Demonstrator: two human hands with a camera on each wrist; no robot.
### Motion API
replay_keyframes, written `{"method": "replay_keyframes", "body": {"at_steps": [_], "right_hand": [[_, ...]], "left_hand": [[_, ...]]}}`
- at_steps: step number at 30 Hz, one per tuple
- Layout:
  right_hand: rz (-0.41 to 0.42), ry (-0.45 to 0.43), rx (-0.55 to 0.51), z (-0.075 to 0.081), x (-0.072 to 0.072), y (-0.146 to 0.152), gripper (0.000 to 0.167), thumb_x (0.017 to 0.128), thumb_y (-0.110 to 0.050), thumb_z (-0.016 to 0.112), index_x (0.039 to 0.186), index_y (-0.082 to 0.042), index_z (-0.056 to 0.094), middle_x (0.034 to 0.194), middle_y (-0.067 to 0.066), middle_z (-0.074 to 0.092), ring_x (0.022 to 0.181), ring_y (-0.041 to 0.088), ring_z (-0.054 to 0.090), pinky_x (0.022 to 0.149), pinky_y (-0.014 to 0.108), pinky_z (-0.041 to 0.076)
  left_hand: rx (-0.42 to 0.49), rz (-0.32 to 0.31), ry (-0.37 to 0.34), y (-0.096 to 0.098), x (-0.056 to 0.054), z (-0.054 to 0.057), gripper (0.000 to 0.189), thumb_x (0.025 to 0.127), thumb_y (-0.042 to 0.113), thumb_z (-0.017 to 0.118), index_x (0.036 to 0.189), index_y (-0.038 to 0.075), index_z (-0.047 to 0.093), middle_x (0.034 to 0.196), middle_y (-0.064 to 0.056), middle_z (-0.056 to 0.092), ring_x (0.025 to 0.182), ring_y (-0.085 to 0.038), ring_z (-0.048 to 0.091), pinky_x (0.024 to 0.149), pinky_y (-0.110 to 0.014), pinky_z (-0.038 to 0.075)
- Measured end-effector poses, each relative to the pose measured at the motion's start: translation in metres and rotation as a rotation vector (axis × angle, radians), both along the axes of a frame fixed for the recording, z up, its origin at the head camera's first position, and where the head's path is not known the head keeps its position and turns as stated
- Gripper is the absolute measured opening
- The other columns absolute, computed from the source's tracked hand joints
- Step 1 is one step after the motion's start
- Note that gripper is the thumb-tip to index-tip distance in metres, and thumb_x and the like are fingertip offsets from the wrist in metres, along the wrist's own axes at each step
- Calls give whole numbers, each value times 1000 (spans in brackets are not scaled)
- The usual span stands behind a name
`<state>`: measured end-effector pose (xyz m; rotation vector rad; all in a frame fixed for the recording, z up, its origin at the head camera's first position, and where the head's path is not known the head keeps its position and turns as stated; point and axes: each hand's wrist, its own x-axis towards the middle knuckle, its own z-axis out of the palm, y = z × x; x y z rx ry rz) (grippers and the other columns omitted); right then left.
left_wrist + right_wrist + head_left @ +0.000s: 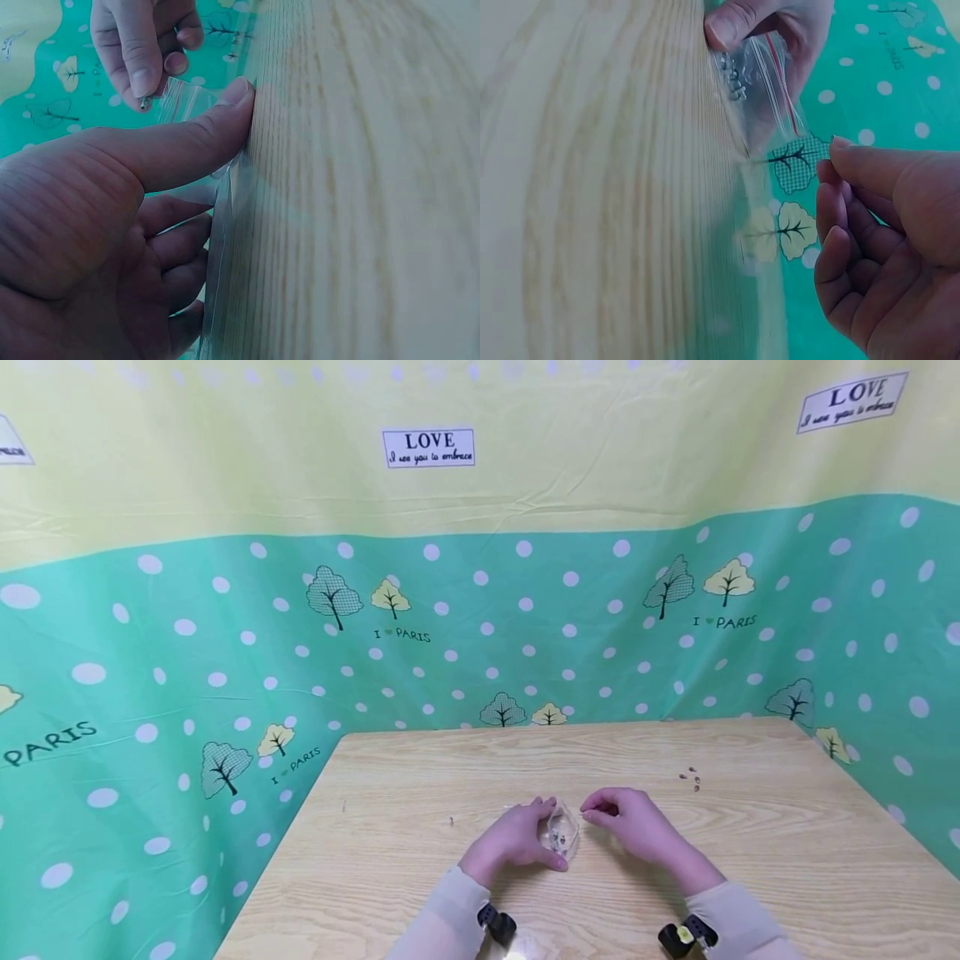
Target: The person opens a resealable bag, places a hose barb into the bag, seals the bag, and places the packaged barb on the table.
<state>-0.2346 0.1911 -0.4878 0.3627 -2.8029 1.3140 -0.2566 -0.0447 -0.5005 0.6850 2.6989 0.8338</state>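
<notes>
Between its thumb and fingers, my left hand (525, 835) grips a small clear zip bag (573, 842), whose mouth is spread apart. A red line runs along the bag's seal in the right wrist view. Several tiny shiny metal pieces (733, 81) lie inside the bag. To the right of the opening, my right hand (630, 820) pinches a tiny metal piece (145, 102) between thumb and index finger, close to the bag's edge. The other fingers of that hand are curled. What kind of fitting the piece is, I cannot tell.
Several small dark pieces (694, 779) lie loose on the wooden table (420, 893), beyond the right hand. Another tiny piece (452, 821) rests left of the left hand. A green and yellow printed curtain (465, 652) stands behind and beside the table.
</notes>
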Motion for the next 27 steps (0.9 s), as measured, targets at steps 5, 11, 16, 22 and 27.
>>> {"method": "replay_keyframes", "body": {"at_steps": [5,11,16,22,27], "right_hand": [[11,14,-5,1,1,-3,5,101,-14,74,104,-14,79,92,-8,72,87,12,64,75,28,56],[43,40,-13,1,2,-7,8,101,-15,74,106,-12,79,93,-8,72,88,13,65,76,27,57],[55,57,-13,3,4,-10,8,100,-16,75,106,-13,79,93,-8,73,89,12,65,77,27,58],[58,74,-13,3,7,-14,9,99,-14,76,107,-11,79,94,-9,73,88,12,65,76,27,57],[55,94,-16,2,6,-15,10,99,-13,76,108,-10,79,94,-9,74,87,12,66,76,26,58]], "left_hand": [[1,0,0,0,1,2,105,74,38,99,162,12,48,167,-12,44,152,-40,42,125,-55,36],[4,-1,2,0,0,0,105,73,38,99,161,11,49,167,-12,44,151,-40,43,124,-55,36],[6,-5,7,0,-1,-2,106,73,38,99,162,11,48,167,-12,44,151,-40,43,124,-55,36],[16,-16,11,0,-1,-1,104,73,37,100,161,9,49,166,-9,46,152,-37,42,125,-54,35],[17,-11,11,0,0,0,105,74,37,99,161,9,49,166,-10,45,152,-38,42,125,-54,36]]}}
